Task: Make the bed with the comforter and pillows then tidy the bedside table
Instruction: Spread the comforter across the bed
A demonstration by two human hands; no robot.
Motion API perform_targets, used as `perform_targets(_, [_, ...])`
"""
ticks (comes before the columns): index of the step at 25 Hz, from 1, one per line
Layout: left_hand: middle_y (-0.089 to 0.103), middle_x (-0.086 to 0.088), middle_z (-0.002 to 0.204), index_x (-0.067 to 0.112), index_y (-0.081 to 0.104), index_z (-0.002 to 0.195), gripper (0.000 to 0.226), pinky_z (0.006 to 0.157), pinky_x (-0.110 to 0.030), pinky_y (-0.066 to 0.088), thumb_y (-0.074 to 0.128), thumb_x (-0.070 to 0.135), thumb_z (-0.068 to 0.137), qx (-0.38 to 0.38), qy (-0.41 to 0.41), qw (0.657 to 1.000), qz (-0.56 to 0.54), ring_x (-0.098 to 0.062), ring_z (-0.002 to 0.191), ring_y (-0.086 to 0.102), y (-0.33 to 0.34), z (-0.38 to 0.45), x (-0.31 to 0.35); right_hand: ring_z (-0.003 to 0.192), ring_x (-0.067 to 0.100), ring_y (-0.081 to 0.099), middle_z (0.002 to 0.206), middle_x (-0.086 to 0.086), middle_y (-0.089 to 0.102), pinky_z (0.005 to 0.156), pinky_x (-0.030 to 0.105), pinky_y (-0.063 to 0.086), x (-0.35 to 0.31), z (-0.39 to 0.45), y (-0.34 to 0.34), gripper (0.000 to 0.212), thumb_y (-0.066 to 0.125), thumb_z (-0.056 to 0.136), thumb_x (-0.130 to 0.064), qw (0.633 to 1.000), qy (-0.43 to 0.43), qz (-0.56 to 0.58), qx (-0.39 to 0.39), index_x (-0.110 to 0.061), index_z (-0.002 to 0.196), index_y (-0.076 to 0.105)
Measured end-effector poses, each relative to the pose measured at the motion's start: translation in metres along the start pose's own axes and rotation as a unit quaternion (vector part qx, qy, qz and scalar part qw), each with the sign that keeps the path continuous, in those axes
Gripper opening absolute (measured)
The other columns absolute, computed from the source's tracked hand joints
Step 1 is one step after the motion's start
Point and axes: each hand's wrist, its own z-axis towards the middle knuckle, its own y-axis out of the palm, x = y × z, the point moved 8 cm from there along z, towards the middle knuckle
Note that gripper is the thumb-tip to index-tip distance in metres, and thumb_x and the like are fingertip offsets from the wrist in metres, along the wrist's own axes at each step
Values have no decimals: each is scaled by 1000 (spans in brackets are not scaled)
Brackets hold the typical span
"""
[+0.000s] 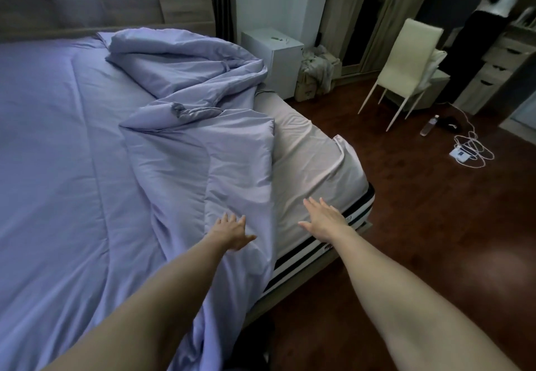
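Note:
A lilac comforter (72, 144) lies spread flat over the left of the bed, while its right side is folded back and bunched in a ridge (203, 115) running toward the headboard. The white fitted sheet of the mattress (304, 153) shows bare along the right edge. My left hand (232, 233) rests flat with fingers spread on the folded comforter edge near the foot. Over the mattress corner, my right hand (323, 220) reaches out open and holds nothing. A white bedside table (278, 57) stands beyond the bed with small items on top. No pillows are in view.
A cream chair (406, 66) stands on the dark wood floor at the right. A water bottle (429, 125) and a white power strip with coiled cable (470, 151) lie on the floor. A box of cloths (314, 75) sits beside the bedside table. Drawers stand far right.

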Motion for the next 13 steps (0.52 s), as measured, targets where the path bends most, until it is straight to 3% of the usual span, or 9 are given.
perform_targets(8, [0,-19,160,11,2,154,79,120,-46,10,27,59,97,-11,-47,997,-56,-38,148,-2,-36,93,20,150,26,5,163,1,8,120,42,16,40,131,-25,76,47,97,-47,998,-50,-15,-39,-17,155,9])
perform_targets(13, [-1,-21,160,12,-1,154,80,120,-46,9,28,59,96,10,-118,987,-107,-38,148,-1,-50,139,14,151,26,4,164,0,4,119,43,19,40,219,-49,76,48,97,-44,990,-124,-48,-43,-18,156,7])
